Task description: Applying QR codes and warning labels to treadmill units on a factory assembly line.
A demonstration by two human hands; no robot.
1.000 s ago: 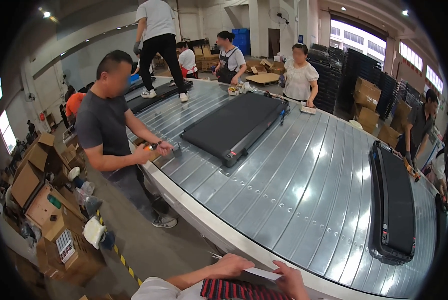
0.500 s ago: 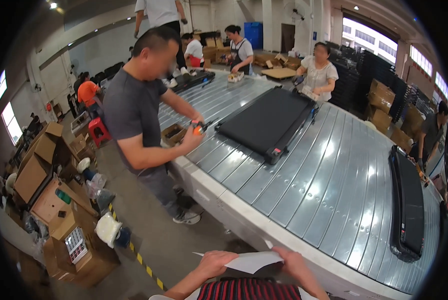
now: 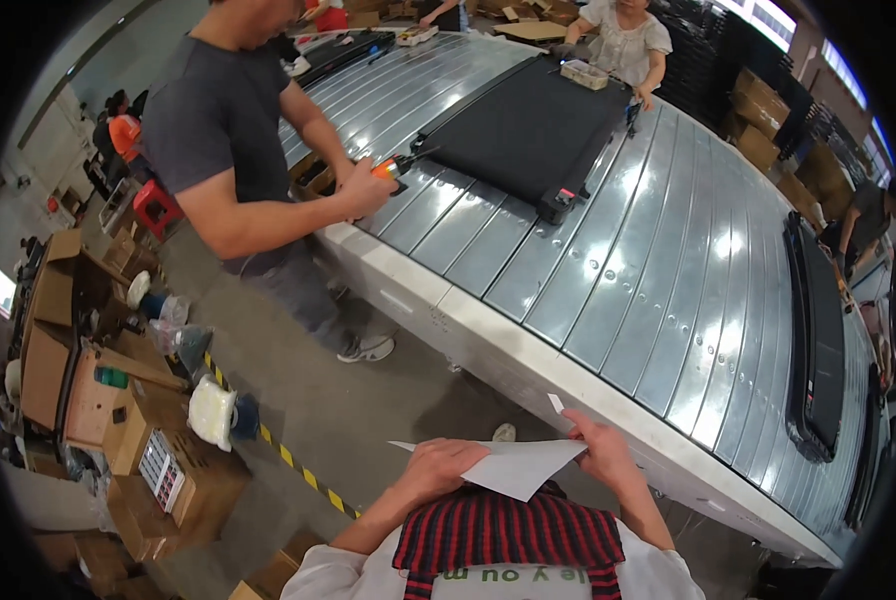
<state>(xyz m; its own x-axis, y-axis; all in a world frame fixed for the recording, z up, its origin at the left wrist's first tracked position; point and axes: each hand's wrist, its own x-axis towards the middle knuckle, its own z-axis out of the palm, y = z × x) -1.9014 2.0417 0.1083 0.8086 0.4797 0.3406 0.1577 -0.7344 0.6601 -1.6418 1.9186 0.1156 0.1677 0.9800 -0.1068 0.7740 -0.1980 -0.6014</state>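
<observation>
My left hand (image 3: 446, 468) is closed on a white sheet of paper (image 3: 526, 468), which hangs bent in front of my body. Its left corner sticks out past the fingers. My right hand (image 3: 606, 455) pinches a small white slip (image 3: 555, 403) at its fingertips, pointing away from me over the edge of the conveyor. The sheet's right end meets that hand near the thumb; whether it is gripped there too cannot be made out. Both hands are just above my red-and-black striped apron (image 3: 508, 530), short of the metal-slatted conveyor (image 3: 588, 290).
A co-worker (image 3: 228, 130) at the left holds an orange-and-black power tool (image 3: 393, 170). A black treadmill deck (image 3: 528, 130) lies on the conveyor, another (image 3: 816, 340) at right. Across stands a person (image 3: 628, 45). Cardboard boxes (image 3: 183, 480) and yellow-black floor tape (image 3: 288, 455) are on the left.
My view has tilted downward, showing more of my apron. The small slip now stands out farther from the sheet at my right fingertips. The person across now has a small tray on the deck.
</observation>
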